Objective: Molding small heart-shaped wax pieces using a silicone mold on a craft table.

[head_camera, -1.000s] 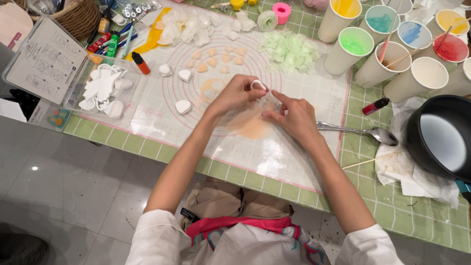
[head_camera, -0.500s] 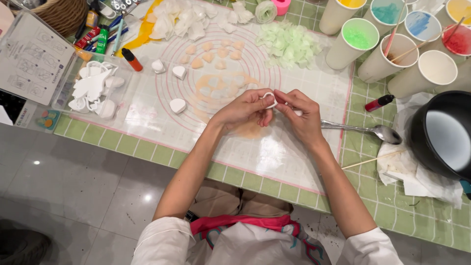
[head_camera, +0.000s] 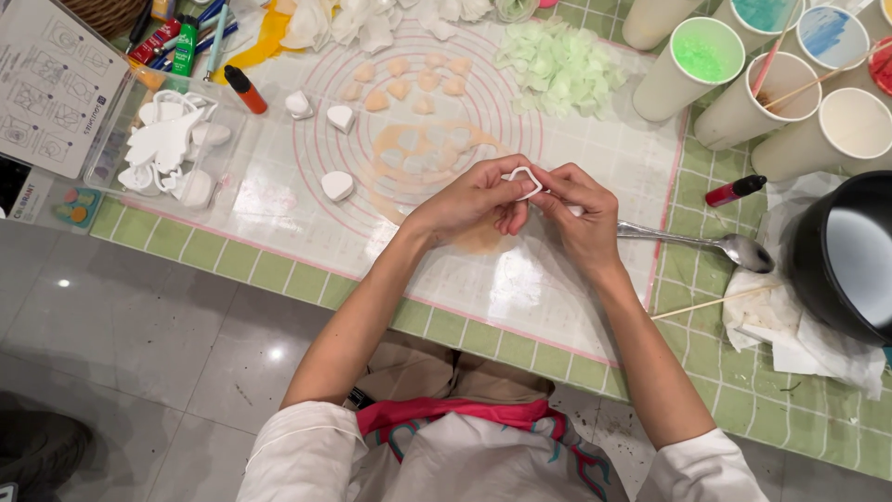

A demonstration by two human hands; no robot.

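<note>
Both hands meet over the silicone mat (head_camera: 557,288), left hand (head_camera: 469,200) and right hand (head_camera: 581,218) pinching the small white cutter (head_camera: 523,179) at their twelve o'clock.

Small white cutter (head_camera: 523,177) mostly hidden betw. fingers of left hand (head_camera: 469,200) & right hand (head_camera: 581,218); whatever's inside it can't be made out. Black pot (head_camera: 841,251) cut off at right edge. Paper cups (head_camera: 743,84) clipped at top. Spoon (head_camera: 706,244) handle end hidden under right hand.
</note>
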